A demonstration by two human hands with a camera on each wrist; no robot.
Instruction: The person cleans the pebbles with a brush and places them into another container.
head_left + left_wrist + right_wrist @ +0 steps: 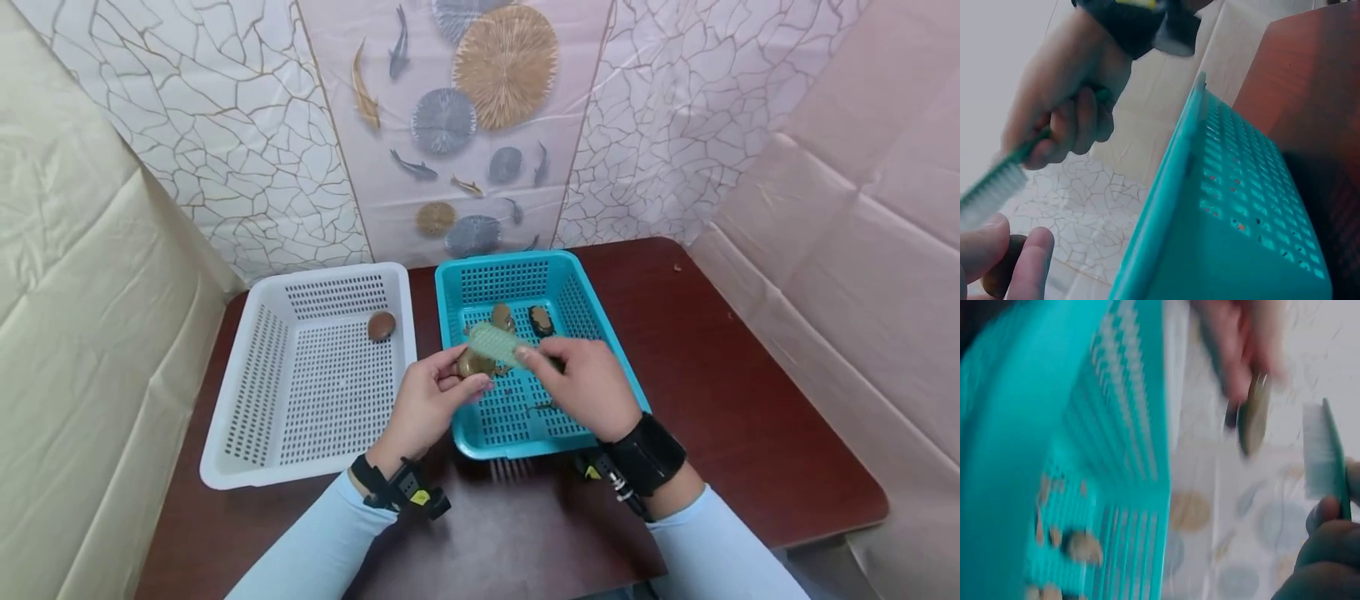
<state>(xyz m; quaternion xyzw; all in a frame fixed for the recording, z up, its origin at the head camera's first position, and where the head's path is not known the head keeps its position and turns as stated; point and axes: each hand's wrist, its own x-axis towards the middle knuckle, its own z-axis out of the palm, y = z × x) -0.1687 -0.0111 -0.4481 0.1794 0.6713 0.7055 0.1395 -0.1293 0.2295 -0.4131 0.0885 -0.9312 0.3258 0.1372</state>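
Note:
Over the teal basket [502, 429], my left hand [423, 400] holds a smooth, rounded brown stone [474, 363] between thumb and fingers. The stone shows as a flat oval [1254, 419] in the right wrist view. My right hand [592, 387] grips a green brush [495, 343] by its handle, fingers curled round it. Pale bristles [991, 197] face the left hand in the left wrist view. In the right wrist view a gap shows between the brush and the stone. Several brown lumps, one a dark-edged stone [540, 321], lie in the teal basket.
A white basket [337, 383] stands to the left with one reddish-brown stone [381, 326] in it. Both baskets sit on a dark red table [720, 375]. Patterned sheeting [652, 108] hangs behind, with plain sheets at both sides.

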